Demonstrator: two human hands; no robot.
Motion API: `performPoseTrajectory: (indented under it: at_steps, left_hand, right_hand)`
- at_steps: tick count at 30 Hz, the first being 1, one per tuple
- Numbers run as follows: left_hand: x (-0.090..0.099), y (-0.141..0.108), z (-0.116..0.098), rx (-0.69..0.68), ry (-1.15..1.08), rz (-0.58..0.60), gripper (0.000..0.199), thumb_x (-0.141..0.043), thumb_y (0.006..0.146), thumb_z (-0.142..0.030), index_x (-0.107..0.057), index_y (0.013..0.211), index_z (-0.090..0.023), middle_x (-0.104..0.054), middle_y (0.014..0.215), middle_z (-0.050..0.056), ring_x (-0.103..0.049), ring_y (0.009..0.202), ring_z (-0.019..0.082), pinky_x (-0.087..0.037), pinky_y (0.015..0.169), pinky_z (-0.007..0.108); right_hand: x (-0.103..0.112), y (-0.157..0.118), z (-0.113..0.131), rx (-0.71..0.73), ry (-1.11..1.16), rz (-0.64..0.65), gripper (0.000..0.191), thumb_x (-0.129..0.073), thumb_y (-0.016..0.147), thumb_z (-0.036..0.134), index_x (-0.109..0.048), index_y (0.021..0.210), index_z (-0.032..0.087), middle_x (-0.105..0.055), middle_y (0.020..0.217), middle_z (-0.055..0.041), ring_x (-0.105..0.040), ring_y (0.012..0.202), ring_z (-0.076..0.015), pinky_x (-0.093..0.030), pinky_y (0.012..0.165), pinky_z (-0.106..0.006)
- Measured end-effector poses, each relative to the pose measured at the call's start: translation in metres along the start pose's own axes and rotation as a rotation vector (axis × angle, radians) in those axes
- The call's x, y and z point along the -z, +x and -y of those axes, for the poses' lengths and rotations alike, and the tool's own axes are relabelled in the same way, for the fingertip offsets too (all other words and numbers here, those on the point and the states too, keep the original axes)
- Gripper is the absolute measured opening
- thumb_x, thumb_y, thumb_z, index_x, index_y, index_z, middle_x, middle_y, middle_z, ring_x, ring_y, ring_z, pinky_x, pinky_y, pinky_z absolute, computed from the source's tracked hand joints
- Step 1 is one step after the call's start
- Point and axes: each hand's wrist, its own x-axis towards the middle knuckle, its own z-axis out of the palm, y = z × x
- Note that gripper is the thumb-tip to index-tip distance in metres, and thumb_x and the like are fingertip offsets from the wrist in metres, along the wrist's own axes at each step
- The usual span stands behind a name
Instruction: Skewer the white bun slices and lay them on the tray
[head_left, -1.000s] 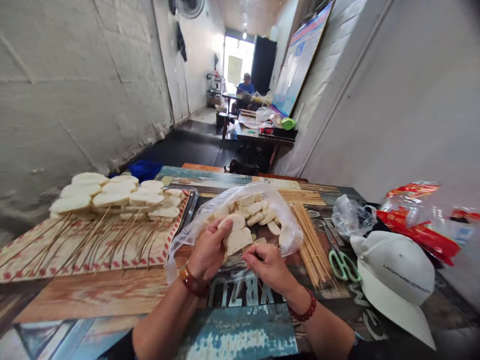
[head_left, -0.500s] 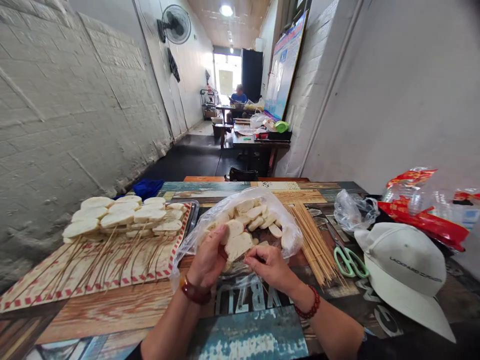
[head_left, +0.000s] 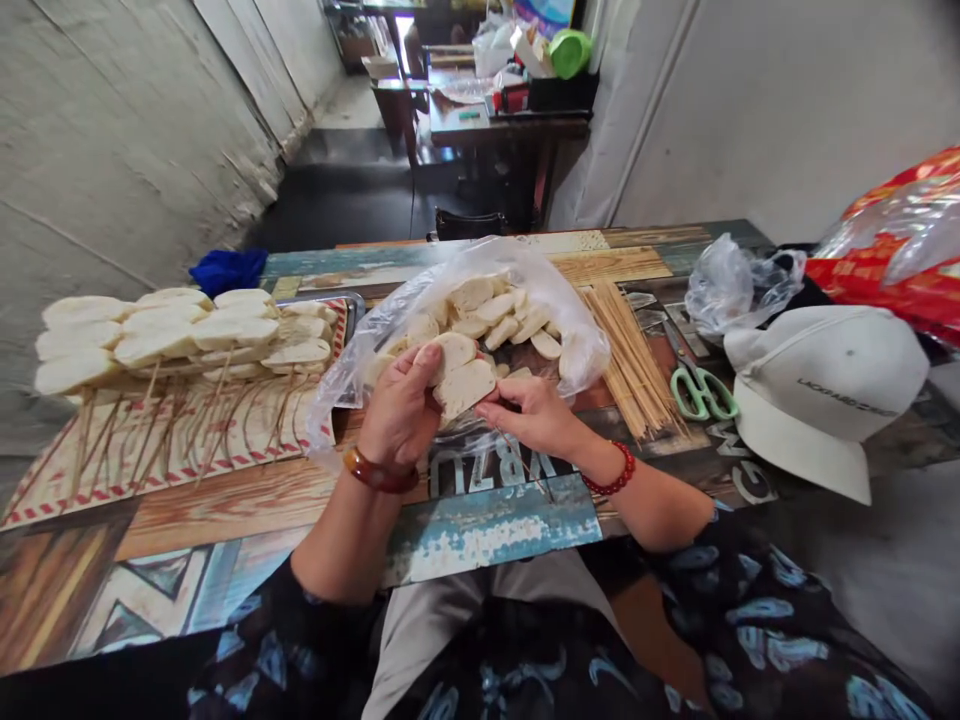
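Note:
My left hand [head_left: 401, 405] is closed on two pale bread slices [head_left: 463, 388], thumb on top, above the near edge of a clear plastic bag [head_left: 585, 345]. More slices [head_left: 495, 308] lie inside the bag. My right hand [head_left: 529, 408] pinches a thin wooden skewer [head_left: 531, 460] at the right edge of the held slices; whether its tip is inside them is hidden. To the left, skewered slices [head_left: 157, 330] are stacked on a red-and-white paper-lined tray [head_left: 319, 425]. A bundle of bare skewers [head_left: 634, 370] lies right of the bag.
Green-handled scissors [head_left: 703, 390], a white cap [head_left: 832, 375], a crumpled clear bag [head_left: 731, 285] and red packaging [head_left: 892, 250] are on the right. A blue cloth [head_left: 227, 270] lies at the back left. Another table [head_left: 457, 120] stands beyond.
The view has tilted down, so the table appears higher and my lap shows. Both hands keep nearly the same hold on the slices and skewer.

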Motion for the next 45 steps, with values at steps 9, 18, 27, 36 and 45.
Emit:
performPoseTrajectory:
  at_steps: [9,18,27,36,45]
  left_hand:
    - [0.009,0.009,-0.009,-0.010,-0.049,-0.114,0.045,-0.057,0.092,-0.057,-0.069,0.102,-0.015,-0.076,0.093,0.009,-0.073,0.086,0.018,-0.059,0.077,0.029]
    - [0.012,0.010,0.001,-0.170,0.140,-0.174,0.022,-0.075,0.084,-0.037,-0.070,0.090,-0.017,-0.074,0.083,0.004,-0.067,0.070,0.012,-0.054,0.073,0.025]
    - [-0.007,0.020,0.026,-0.501,1.107,0.154,0.019,-0.061,0.089,-0.022,-0.073,0.102,-0.015,-0.073,0.099,0.008,-0.065,0.082,0.016,-0.052,0.076,0.028]
    - [-0.068,0.058,0.061,-0.675,1.724,0.483,0.018,-0.060,0.083,-0.016,-0.074,0.095,-0.013,-0.073,0.103,0.017,-0.066,0.102,0.030,-0.049,0.098,0.045]
    - [-0.071,0.071,0.064,-0.662,1.488,0.426,0.013,-0.067,0.067,-0.012,-0.073,0.078,-0.015,-0.073,0.091,0.014,-0.064,0.102,0.034,-0.045,0.100,0.047]
  right_hand:
    - [0.024,0.001,0.012,-0.066,0.196,-0.069,0.030,-0.066,0.090,0.044,-0.072,0.078,0.017,-0.062,0.063,0.0027,-0.049,0.052,-0.0083,-0.039,0.050,-0.022]
    - [0.066,-0.004,0.017,0.049,0.324,-0.434,0.022,-0.070,0.090,0.042,-0.074,0.085,0.021,-0.060,0.063,0.0043,-0.047,0.052,-0.0047,-0.032,0.050,-0.023]
    - [0.074,0.000,0.023,0.021,0.451,-0.428,0.022,-0.078,0.084,0.046,-0.073,0.080,0.025,-0.061,0.063,0.0009,-0.043,0.053,-0.0132,-0.032,0.050,-0.030]
    - [0.064,0.002,0.020,0.081,0.375,-0.367,0.023,-0.067,0.089,0.038,-0.071,0.077,0.019,-0.062,0.062,0.0022,-0.049,0.053,-0.0106,-0.039,0.053,-0.024]
    - [0.061,0.007,0.008,0.094,0.357,-0.344,0.024,-0.064,0.090,0.039,-0.072,0.082,0.018,-0.065,0.067,0.0001,-0.054,0.058,-0.0131,-0.042,0.057,-0.025]
